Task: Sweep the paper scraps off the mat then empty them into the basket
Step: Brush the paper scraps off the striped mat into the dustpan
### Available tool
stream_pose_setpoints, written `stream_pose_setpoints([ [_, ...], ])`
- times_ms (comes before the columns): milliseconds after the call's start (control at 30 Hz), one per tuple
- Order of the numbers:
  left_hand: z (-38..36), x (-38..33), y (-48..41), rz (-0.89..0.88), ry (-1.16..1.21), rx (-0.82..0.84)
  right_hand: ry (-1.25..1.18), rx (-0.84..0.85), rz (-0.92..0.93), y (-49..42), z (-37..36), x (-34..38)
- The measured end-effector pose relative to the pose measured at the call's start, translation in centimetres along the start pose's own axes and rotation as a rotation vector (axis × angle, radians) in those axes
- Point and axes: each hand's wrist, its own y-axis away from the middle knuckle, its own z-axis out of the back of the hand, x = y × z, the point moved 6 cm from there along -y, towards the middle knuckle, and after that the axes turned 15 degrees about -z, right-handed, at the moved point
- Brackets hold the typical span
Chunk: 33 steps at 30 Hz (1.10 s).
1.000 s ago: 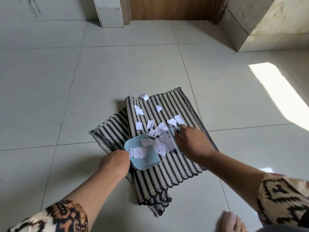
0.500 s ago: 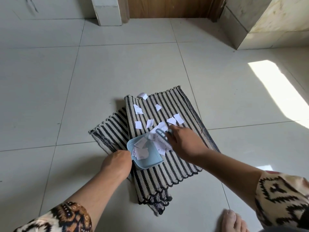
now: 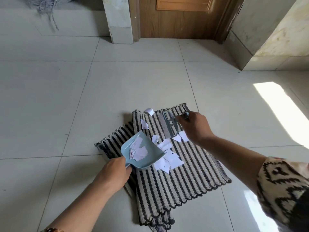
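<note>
- Fingers of the right hand were curled tight around the handle of a small grey-blue plastic hand brush, bristles resting on the far part of the mat.
- Left hand was closed on the handle of the pale blue plastic dustpan, whose lip lay on the black-and-cream striped woven mat.
- White torn paper scraps lay partly inside the pan, partly heaped just beyond its lip; a few more sat near the brush, and one folded piece at the mat's far edge.
- To do this stroke well, the lip probably wanted pressing flat into the ribbed weave, with short, light pulls toward the pan along the ridges.
- Thin, light paper would likely flutter or snag on the cords, so slow strokes seemed wiser.
- No basket was in view on the glossy tiled floor.
</note>
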Motion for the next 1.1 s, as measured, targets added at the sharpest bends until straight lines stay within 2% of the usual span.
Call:
stream_pose_setpoints([
  [200,2.1,-0.2,-0.3,0.021,0.057,-0.058,0.083,-0.010,-0.002,-5.1,-1.5,2.1],
  [400,1.9,0.6,-0.1,0.069,0.075,-0.056,0.208,0.003,0.130,-8.1,-4.5,4.9],
  [633,2.0,0.3,-0.3,0.093,0.036,-0.086,0.518,0.192,0.258,-8.7,-6.3,6.1],
  [733,2.3,-0.2,-0.5,0.091,0.019,-0.072,0.525,0.207,0.262,-8.8,-4.1,5.4],
  [833,2.9,-0.3,-0.4,0.101,-0.019,-0.057,0.481,0.110,0.257,-9.3,-2.8,5.2],
  [933,3.2,0.3,-0.2,0.123,-0.038,-0.044,0.493,0.086,0.239,-9.1,-4.5,5.5],
  [1100,3.0,0.4,0.0,0.123,-0.055,-0.036,0.586,0.152,0.308,-8.1,-7.4,6.2],
])
